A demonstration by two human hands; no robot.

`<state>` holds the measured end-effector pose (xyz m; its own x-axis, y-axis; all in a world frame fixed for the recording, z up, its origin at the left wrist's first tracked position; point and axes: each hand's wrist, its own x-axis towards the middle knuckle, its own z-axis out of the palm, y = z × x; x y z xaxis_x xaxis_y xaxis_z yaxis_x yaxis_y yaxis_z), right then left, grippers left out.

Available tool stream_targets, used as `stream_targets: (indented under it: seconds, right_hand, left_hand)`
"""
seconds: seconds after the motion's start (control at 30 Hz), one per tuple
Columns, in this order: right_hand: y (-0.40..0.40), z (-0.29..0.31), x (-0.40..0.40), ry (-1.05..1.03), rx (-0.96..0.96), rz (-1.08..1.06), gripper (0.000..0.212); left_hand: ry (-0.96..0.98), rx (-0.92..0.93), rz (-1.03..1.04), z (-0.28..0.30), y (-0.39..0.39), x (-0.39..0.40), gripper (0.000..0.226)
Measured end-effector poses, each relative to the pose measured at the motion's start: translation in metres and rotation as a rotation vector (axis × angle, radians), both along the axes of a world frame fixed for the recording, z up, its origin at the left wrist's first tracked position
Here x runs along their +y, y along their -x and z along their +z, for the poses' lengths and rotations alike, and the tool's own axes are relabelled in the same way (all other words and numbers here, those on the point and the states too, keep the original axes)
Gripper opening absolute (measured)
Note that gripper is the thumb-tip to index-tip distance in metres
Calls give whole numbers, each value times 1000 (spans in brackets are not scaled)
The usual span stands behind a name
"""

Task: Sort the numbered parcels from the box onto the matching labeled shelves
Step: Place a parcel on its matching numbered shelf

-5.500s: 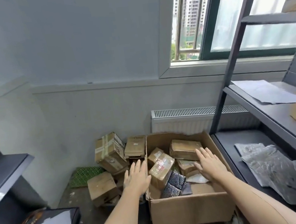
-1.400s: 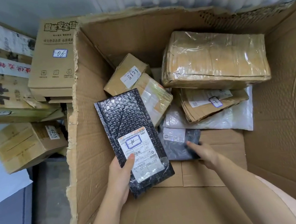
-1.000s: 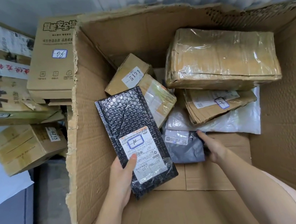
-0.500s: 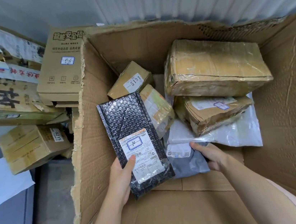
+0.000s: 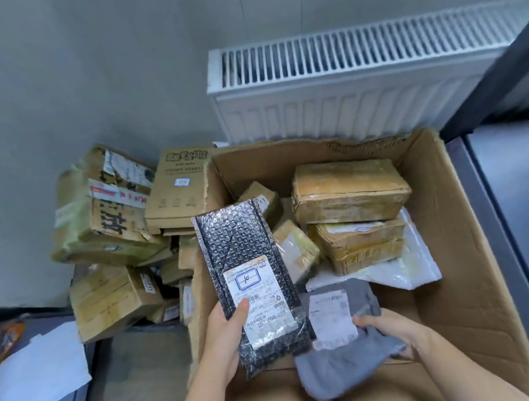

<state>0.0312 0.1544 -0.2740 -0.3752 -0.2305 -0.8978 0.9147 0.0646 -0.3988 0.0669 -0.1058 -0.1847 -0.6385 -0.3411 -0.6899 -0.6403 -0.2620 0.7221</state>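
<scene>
Over the box (image 5: 468,274), hands holding black mailer (image 5: 245,270), grey parcel (image 5: 341,358)

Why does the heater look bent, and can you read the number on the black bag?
Head view: the wide lens curves the heater near the edge; the black bag is fairly sharp, its boxed number looks like 10; the far boxes' labels are blurry.

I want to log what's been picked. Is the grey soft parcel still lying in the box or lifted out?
Lifted: the right hand grips the grey soft parcel, raised above the box floor.
</scene>
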Motion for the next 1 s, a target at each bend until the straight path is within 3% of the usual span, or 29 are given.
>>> stream_targets:
  seconds: [0.07, 0.23, 0.37, 0.57, 0.67, 0.8, 0.9, 1.0]
  right_hand:
    - [-10, 27, -4, 66, 31, -18, 26]
    - [-27, 113, -18, 56, 248, -102, 19]
    - [-35, 200, -41, 170, 464, -164, 16]
    - [-37, 332, -83, 339, 708, -98, 35]
    - [-38, 382, -107, 392, 797, -14, 26]
    - [-31, 416, -137, 458, 814, 105, 61]
    - [-20, 427, -162, 492, 798, 198, 68]
    - [-7, 433, -193, 557, 787, 303, 89]
  left_hand:
    - [19, 53, -26, 24, -8, -10, 23]
    - [45, 159, 5, 86, -48, -49, 37]
    - [49, 251, 37, 150, -77, -81, 25]
    - [79, 412, 65, 243, -95, -124, 20]
    - [118, 517, 72, 289, -101, -133, 15]
    - [232, 602, 97, 327, -117, -152, 15]
    - [295, 610, 161, 340, -133, -170, 24]
    - [263, 607, 285, 349, -150, -184, 25]
